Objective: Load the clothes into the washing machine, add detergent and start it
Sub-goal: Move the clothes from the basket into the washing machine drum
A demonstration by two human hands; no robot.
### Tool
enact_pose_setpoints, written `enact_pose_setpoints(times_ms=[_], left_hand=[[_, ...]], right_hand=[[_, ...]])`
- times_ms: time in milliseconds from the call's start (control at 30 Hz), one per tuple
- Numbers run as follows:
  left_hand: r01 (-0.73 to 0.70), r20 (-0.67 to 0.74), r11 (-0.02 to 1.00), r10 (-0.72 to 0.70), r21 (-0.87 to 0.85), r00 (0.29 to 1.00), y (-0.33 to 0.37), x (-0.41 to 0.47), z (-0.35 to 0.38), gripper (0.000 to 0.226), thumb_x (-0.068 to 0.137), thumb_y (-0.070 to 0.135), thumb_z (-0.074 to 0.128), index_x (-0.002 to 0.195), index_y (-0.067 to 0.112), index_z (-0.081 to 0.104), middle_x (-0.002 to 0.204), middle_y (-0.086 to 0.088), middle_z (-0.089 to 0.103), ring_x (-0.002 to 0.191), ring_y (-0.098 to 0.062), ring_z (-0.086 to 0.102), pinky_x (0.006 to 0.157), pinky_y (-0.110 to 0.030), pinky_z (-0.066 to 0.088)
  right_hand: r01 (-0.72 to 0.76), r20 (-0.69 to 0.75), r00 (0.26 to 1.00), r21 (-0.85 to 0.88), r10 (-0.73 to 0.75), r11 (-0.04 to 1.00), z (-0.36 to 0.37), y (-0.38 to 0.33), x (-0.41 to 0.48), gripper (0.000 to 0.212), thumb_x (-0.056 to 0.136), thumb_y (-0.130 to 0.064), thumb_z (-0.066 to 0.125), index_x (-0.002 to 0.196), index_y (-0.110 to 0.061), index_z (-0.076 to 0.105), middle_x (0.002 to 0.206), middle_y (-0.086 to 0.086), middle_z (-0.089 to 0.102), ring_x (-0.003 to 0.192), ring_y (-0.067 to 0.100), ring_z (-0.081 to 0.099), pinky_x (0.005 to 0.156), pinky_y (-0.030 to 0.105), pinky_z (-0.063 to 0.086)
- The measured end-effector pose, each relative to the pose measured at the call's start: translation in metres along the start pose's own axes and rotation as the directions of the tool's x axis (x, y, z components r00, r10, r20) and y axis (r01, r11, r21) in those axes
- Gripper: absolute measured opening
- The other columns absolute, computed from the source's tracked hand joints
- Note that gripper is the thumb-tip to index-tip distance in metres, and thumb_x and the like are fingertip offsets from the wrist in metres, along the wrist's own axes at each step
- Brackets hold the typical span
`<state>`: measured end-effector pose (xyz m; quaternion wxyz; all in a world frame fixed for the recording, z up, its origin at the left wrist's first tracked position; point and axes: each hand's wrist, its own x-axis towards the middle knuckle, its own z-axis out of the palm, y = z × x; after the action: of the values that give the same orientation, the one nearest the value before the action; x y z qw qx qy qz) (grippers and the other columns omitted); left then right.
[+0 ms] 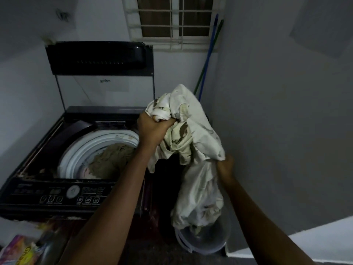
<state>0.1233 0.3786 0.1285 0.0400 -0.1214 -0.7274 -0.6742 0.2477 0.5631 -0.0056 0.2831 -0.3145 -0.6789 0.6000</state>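
Note:
A top-loading washing machine [47,190] stands at the left with its lid [99,58] raised against the wall. A beige garment [112,159] lies inside the white drum [76,155]. My left hand [150,131] grips the bunched top of a pale patterned cloth [193,134], held up just right of the drum opening. My right hand [225,167] holds the same cloth lower down, at its right edge. The cloth's lower end hangs into a clear plastic bucket [206,243] on the floor.
A colourful detergent packet [19,251] lies at the bottom left, below the machine's control panel [72,192]. Two broom handles [208,58] lean in the corner by the barred window [172,22]. A grey wall [286,111] closes the right side.

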Motion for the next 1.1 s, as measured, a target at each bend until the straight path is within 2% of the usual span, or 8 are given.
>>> enact_pose_setpoints(times_ms=[133, 267, 367, 467, 600, 800, 1000, 1100], left_hand=[[0.065, -0.060, 0.969, -0.053, 0.239, 0.997, -0.034, -0.009, -0.008, 0.070, 0.052, 0.040, 0.089, 0.116, 0.021, 0.068, 0.109, 0.001, 0.071, 0.102, -0.021, 0.067, 0.079, -0.025, 0.047], [0.121, -0.027, 0.937, -0.118, 0.327, 0.993, -0.049, -0.022, 0.015, 0.085, 0.049, 0.053, 0.079, 0.126, 0.025, 0.060, 0.117, -0.005, 0.069, 0.107, -0.029, 0.064, 0.084, -0.030, 0.049], [0.073, 0.144, 0.958, -0.117, 0.278, 0.983, -0.049, -0.026, 0.032, 0.090, 0.049, 0.047, 0.078, 0.133, 0.025, 0.052, 0.124, -0.001, 0.064, 0.114, -0.024, 0.061, 0.092, -0.029, 0.047], [0.028, 0.430, 0.982, -0.108, 0.189, 0.896, -0.058, -0.020, 0.028, 0.117, 0.043, 0.040, 0.087, 0.145, 0.018, 0.034, 0.138, -0.006, 0.053, 0.128, -0.025, 0.051, 0.108, -0.046, 0.042], [-0.154, 0.498, 0.846, -0.144, 0.510, 0.855, -0.053, -0.032, 0.027, 0.160, 0.022, 0.082, 0.078, 0.152, 0.032, -0.001, 0.157, -0.001, 0.021, 0.145, -0.024, 0.026, 0.114, -0.056, 0.029], [-0.094, 0.163, 0.921, 0.034, 0.377, 0.986, -0.058, -0.048, 0.032, 0.088, 0.053, 0.043, 0.090, 0.130, 0.026, 0.050, 0.123, 0.003, 0.063, 0.112, -0.023, 0.060, 0.089, -0.040, 0.052], [0.023, -0.060, 0.965, -0.008, 0.259, 0.998, -0.044, -0.027, 0.034, 0.067, 0.064, 0.023, 0.083, 0.126, 0.024, 0.056, 0.115, -0.002, 0.067, 0.104, -0.026, 0.063, 0.085, -0.034, 0.052], [0.014, -0.111, 0.980, 0.008, 0.198, 0.994, -0.030, -0.015, 0.031, 0.065, 0.063, 0.024, 0.085, 0.123, 0.025, 0.058, 0.111, 0.002, 0.068, 0.102, -0.021, 0.064, 0.084, -0.030, 0.052]], right_hand=[[0.051, -0.138, 0.990, 0.088, -0.039, 0.995, -0.027, -0.041, 0.009, 0.010, 0.093, -0.003, 0.053, 0.099, -0.011, 0.054, 0.088, 0.000, 0.060, 0.078, 0.009, 0.058, 0.071, 0.027, 0.046], [-0.027, 0.035, 0.999, 0.216, 0.020, 0.976, -0.004, -0.087, 0.008, 0.030, 0.078, -0.033, 0.055, 0.105, -0.021, 0.049, 0.097, 0.001, 0.061, 0.084, 0.012, 0.061, 0.073, 0.027, 0.051], [-0.049, 0.302, 0.953, 0.050, 0.032, 0.998, 0.016, -0.104, 0.008, 0.031, 0.086, -0.004, 0.053, 0.100, -0.032, 0.053, 0.094, -0.006, 0.062, 0.068, -0.005, 0.064, 0.057, 0.015, 0.052], [-0.161, 0.453, 0.882, 0.030, 0.131, 0.986, 0.015, -0.111, 0.014, 0.040, 0.089, 0.008, 0.042, 0.116, -0.018, 0.056, 0.103, 0.005, 0.062, 0.079, 0.011, 0.065, 0.069, 0.029, 0.056], [-0.363, 0.602, 0.766, 0.116, 0.225, 0.925, 0.009, -0.113, 0.011, 0.058, 0.079, 0.014, 0.035, 0.134, 0.003, 0.047, 0.105, 0.014, 0.064, 0.089, 0.025, 0.063, 0.079, 0.037, 0.053], [-0.470, 0.709, 0.684, 0.249, 0.172, 0.847, 0.004, -0.115, 0.005, 0.059, 0.068, -0.001, 0.034, 0.121, -0.005, 0.058, 0.107, 0.012, 0.067, 0.082, 0.021, 0.069, 0.068, 0.027, 0.055], [-0.079, 0.427, 0.904, 0.113, 0.023, 0.990, -0.015, -0.065, 0.002, 0.036, 0.088, 0.007, 0.052, 0.123, -0.002, 0.056, 0.102, 0.005, 0.073, 0.086, 0.001, 0.067, 0.079, 0.022, 0.051], [0.148, 0.256, 0.963, -0.225, -0.088, 0.963, -0.025, -0.018, -0.026, 0.100, 0.063, -0.041, 0.086, 0.144, -0.030, 0.029, 0.143, -0.023, 0.036, 0.127, -0.008, 0.036, 0.104, 0.025, 0.033]])
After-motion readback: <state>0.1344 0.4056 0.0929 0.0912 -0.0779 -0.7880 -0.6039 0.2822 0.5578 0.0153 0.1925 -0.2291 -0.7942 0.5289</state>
